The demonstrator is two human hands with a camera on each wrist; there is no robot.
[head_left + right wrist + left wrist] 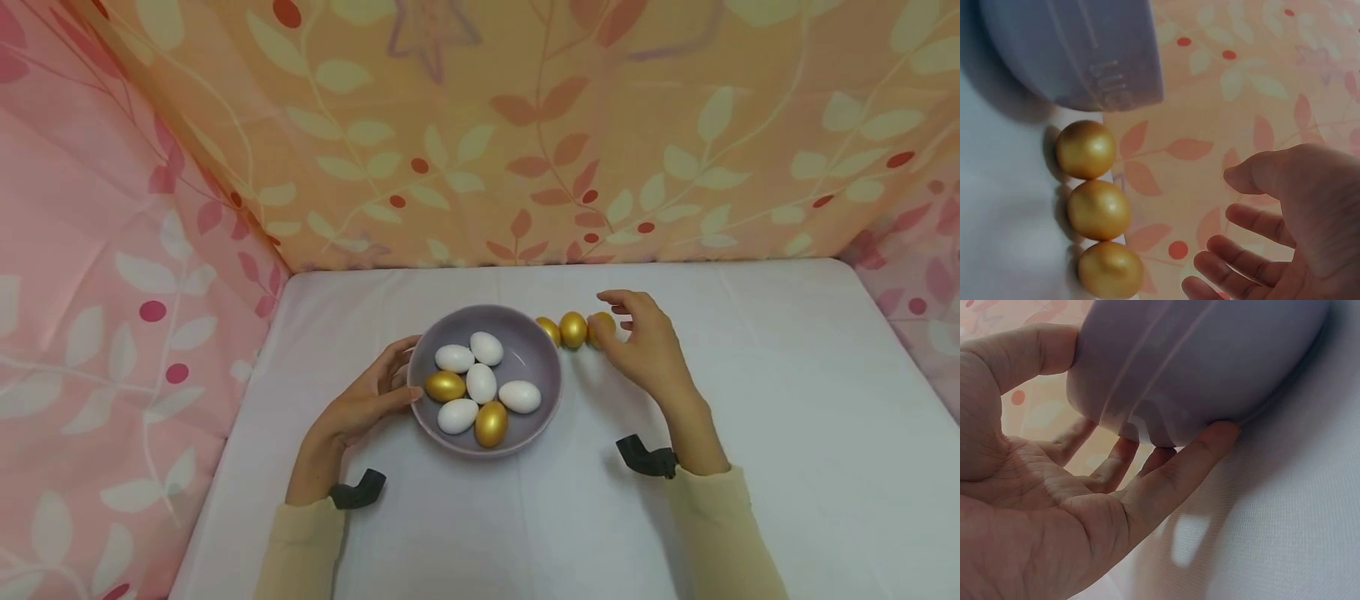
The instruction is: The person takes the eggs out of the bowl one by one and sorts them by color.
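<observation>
A greyish-purple bowl (536,357) stands on the table with several white eggs (481,384) and two golden eggs (491,424) inside. My left hand (367,404) holds its left side, thumb at the rim. In the left wrist view, the fingers (1175,472) rest against the bowl's outer wall. Three more golden eggs (1099,210) lie in a touching row beside the bowl's far right side. Over the rightmost one is my right hand (648,346), fingers loosely bent and nothing in its grasp. The right wrist view has a gap between its fingertips (1235,176) and the eggs.
White cloth covers the table (795,375). A yellow leaf-patterned curtain (465,150) hangs along the back edge, and a pink one (112,333) runs down the left. Dark wrist-worn pieces (647,458) stick out from both cuffs.
</observation>
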